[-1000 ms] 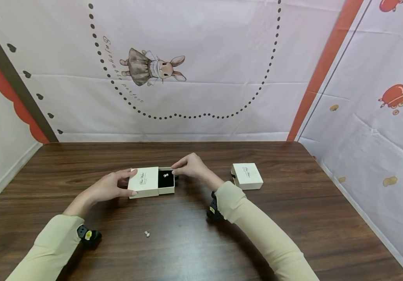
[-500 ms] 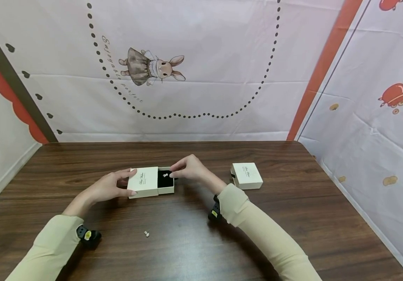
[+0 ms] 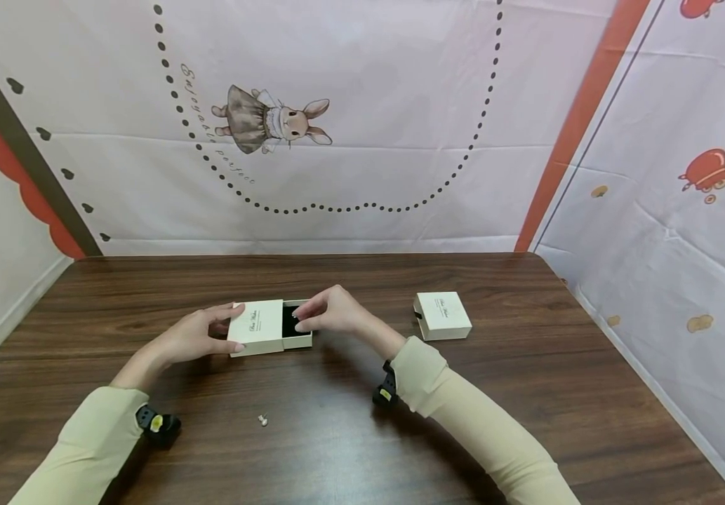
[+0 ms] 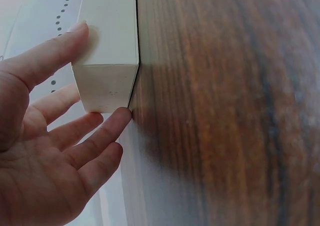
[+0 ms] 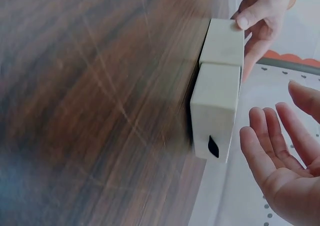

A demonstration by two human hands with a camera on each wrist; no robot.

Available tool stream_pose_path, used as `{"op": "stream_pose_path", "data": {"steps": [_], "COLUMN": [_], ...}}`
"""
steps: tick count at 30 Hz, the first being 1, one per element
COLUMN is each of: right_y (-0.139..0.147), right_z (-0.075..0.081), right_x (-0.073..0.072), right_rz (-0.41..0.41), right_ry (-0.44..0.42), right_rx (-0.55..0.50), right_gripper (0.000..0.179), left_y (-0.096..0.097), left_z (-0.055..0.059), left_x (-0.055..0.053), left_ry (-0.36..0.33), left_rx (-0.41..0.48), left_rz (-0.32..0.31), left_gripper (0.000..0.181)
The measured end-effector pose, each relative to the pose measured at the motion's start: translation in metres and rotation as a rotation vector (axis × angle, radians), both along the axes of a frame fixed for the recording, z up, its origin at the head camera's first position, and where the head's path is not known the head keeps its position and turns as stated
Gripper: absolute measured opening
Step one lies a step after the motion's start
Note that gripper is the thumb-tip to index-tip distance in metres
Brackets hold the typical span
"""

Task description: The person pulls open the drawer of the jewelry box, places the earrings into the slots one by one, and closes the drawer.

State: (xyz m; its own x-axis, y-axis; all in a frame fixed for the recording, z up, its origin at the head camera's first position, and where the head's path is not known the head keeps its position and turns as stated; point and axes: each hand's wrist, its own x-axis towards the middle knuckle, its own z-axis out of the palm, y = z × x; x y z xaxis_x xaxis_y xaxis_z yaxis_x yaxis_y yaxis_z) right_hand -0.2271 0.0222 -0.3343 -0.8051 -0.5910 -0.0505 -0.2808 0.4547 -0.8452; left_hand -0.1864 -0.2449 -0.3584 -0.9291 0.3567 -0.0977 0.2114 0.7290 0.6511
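A cream jewellery box (image 3: 256, 322) lies on the table, its drawer (image 3: 299, 342) slid partway out to the right. My left hand (image 3: 194, 333) grips the box sleeve at its left end, thumb on the near side and fingers at the far side and end. Over the drawer, my right hand (image 3: 340, 312) reaches in with thumb and index apart. A small silvery earring shows between those fingertips, against the black lining (image 3: 289, 328), mostly hidden. In the right wrist view the right fingers (image 5: 260, 156) bend loosely beside the drawer. Another small earring (image 3: 263, 420) lies on the table nearer me.
A second cream box (image 3: 444, 317), with its drawer in, stands to the right on the dark wooden table (image 3: 558, 393). A printed white cloth (image 3: 400, 126) hangs behind the table's far edge. A black ribbon tab (image 5: 213, 146) sits on the drawer's end.
My right hand has moved left from the drawer's right end to over its black lining, its fingertips now around the earring there. My left hand and the box have stayed in place.
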Motion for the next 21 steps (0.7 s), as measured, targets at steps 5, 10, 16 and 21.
{"op": "stream_pose_path", "data": {"steps": [5, 10, 16, 21], "right_y": [-0.004, -0.009, -0.015, -0.019], "right_z": [0.000, -0.001, -0.003, -0.006], "right_x": [0.006, 0.011, 0.017, 0.024], "right_rz": [0.035, 0.066, 0.105, 0.150], "right_ry": [-0.001, -0.004, -0.027, -0.057], "right_rx": [0.001, -0.008, -0.018, -0.014], "right_gripper": [0.024, 0.024, 0.024, 0.027], "left_y": [0.000, 0.000, 0.000, -0.001], "left_z": [0.000, 0.000, -0.001, -0.001], "left_x": [-0.001, 0.000, -0.001, -0.001], "left_ry": [-0.011, -0.014, -0.005, 0.002], "left_rx": [0.009, 0.015, 0.016, 0.014], "left_rz": [0.007, 0.009, 0.000, 0.001], "left_gripper": [0.083, 0.083, 0.082, 0.082]}}
